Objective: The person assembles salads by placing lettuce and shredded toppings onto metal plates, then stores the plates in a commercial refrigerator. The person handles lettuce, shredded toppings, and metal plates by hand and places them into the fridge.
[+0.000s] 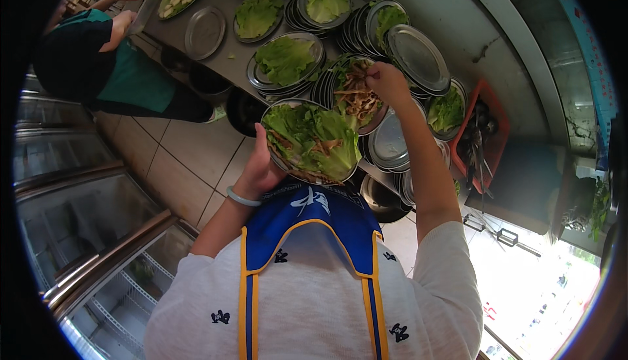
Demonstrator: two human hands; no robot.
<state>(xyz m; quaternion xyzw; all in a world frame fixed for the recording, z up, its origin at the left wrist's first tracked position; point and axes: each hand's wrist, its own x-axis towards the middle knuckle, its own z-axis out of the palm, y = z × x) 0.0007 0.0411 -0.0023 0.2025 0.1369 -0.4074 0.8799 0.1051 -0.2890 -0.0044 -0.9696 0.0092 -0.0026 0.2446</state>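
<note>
My left hand [261,165] grips the side of a round metal dish, its thumb up along the rim. Leafy green lettuce [314,139] fills this dish, with thin brown strips showing among and below the leaves. Just beyond it, my right hand [387,84] is pinched at a heap of brown strips [358,103], which lies on a plate on top of a stack. The strips look like shredded meat or tofu; I cannot tell which. My right fingertips are partly hidden.
Several stacked metal plates topped with lettuce [284,60] crowd the counter. At the right stands an orange basket [500,134] of utensils. A bare oval plate [205,33] lies farther left. A co-worker [131,75] stands at the left, near glass-fronted fridges [85,222].
</note>
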